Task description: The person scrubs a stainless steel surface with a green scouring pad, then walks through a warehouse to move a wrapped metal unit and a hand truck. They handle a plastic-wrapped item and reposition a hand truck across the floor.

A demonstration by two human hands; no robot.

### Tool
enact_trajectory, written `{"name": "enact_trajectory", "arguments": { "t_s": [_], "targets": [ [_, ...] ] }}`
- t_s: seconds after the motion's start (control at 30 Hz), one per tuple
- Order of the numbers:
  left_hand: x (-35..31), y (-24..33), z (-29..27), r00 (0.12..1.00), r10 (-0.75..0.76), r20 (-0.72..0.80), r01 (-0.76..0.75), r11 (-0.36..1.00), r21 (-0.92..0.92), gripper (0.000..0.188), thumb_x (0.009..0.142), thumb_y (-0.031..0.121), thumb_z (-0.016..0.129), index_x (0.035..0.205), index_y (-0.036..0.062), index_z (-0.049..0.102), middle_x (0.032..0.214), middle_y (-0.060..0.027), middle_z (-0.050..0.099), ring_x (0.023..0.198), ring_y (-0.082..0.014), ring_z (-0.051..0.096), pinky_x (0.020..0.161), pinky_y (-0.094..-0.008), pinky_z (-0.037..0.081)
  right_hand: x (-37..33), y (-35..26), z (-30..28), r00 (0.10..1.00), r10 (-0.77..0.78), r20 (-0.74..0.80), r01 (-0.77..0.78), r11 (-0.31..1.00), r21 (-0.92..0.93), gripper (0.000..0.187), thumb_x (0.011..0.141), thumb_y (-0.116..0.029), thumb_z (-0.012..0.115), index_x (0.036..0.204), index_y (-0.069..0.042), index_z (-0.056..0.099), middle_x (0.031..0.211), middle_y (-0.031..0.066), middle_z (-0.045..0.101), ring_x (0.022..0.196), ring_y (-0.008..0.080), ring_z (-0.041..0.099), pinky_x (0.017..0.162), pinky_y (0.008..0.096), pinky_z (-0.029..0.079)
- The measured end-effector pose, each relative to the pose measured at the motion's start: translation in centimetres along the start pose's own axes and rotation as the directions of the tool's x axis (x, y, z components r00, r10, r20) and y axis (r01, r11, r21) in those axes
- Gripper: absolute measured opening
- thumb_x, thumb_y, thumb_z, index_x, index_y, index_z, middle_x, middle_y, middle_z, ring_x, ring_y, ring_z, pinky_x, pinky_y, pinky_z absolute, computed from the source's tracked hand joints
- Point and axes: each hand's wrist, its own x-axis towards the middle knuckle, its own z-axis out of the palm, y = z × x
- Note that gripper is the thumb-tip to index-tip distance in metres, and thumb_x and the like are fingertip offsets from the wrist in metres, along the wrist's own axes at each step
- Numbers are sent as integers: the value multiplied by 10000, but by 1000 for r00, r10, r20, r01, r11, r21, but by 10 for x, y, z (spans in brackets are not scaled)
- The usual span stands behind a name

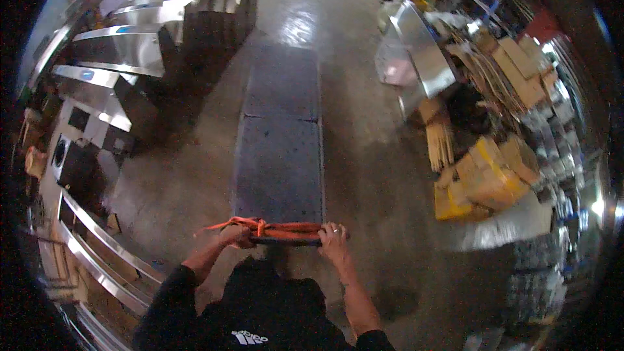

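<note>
Yellow and brown cardboard boxes (484,179) stacked at right, beside flattened cartons (513,68).

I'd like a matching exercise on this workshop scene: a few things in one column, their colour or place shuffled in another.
Things:
1. cart
2. rope
3. boxes
4. steel cabinets

Descriptions:
A. orange, knotted on the handle between both hands
B. shiny, on the person's left
C. yellow and brown, stacked on the right
D. long, flat and grey, straight ahead

Pairs: 1-D, 2-A, 3-C, 4-B. The left hand and right hand grip the handle.
</note>
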Motion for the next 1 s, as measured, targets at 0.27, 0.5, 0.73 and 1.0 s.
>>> {"name": "enact_trajectory", "arguments": {
  "t_s": [0.27,0.5,0.73,1.0],
  "targets": [
    [30,47,-8,962,101,-254,-95,995,34,419,806,387,689,1174,188,679,1166,-60,698,945,-298,694,797,-447,552,50,81,-44,846,-160,508,-48,927,372,333,820,-302,600,965,-38,740,965,213,728,939,409,702,864,527,548],
    [48,119,-7,921,169,-352,-171,985,24,377,747,297,681,1067,104,731,1081,-135,719,949,-315,702,790,-458,559,63,165,-42,824,-269,498,147,951,271,356,778,-329,667,922,-14,751,939,210,740,890,397,725,790,523,586],
    [80,232,11,955,-212,-207,199,976,-83,390,787,386,714,1094,146,734,985,-165,738,926,-373,708,816,-509,553,27,236,-10,921,-166,352,131,984,120,286,714,-247,611,903,-85,753,804,192,727,787,365,722,743,493,570],
    [98,302,89,943,-171,-286,176,984,-7,291,781,331,740,957,106,686,800,-180,717,758,-394,706,671,-512,551,-44,284,28,976,-63,206,63,998,9,171,731,-237,676,848,-112,678,787,127,705,827,314,699,846,455,497]
  ]
}}
